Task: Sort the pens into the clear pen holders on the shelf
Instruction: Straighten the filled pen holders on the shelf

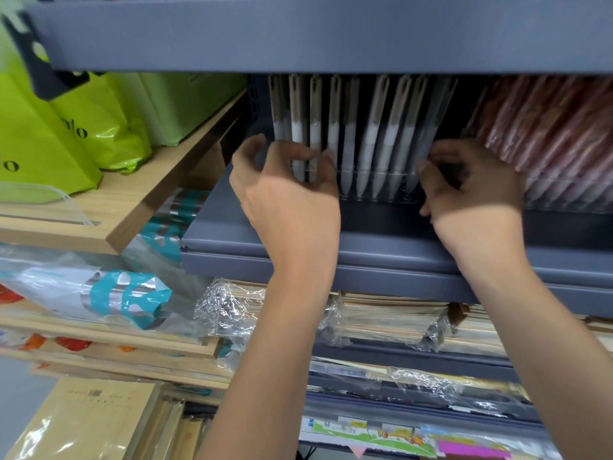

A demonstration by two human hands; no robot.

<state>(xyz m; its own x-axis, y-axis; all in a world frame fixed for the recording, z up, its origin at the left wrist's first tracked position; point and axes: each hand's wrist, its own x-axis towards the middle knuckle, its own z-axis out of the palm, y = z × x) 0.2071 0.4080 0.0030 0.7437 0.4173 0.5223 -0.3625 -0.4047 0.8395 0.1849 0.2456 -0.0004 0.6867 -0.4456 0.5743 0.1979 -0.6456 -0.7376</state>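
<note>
Several white-and-brown pens [368, 141] stand tip down in a clear pen holder [374, 190] on the grey shelf [381, 227]. My left hand [285, 190] is at the holder's left end, its curled fingers round the leftmost pens. At the right end my right hand [471, 190] has its fingertips pinching the last pen. A second clear holder [564, 200] to the right is packed with reddish-brown pens [547, 127]. The pens' tops are hidden behind the grey shelf above [315, 34].
Lime green bags [66, 134] stand on a wooden shelf [149, 207] at left. Below lie plastic-wrapped packets with teal print [129, 300], wrapped stacks of notebooks [381, 320], brown envelopes [86, 423] and coloured packs [398, 436].
</note>
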